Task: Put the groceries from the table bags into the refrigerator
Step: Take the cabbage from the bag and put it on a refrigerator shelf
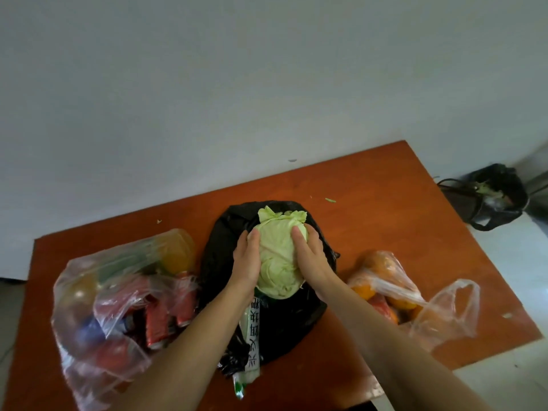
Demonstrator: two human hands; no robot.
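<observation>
A pale green cabbage sits above the open black plastic bag in the middle of the orange table. My left hand holds its left side and my right hand holds its right side, fingers curved over the leaves. A long white packet with black characters sticks out of the black bag under my left forearm. The refrigerator is not in view.
A clear bag with red cans and bottles of drink lies at the left. At the right, a clear bag of oranges. A black bin bag stands on the floor beyond the table's right edge. A white wall runs behind.
</observation>
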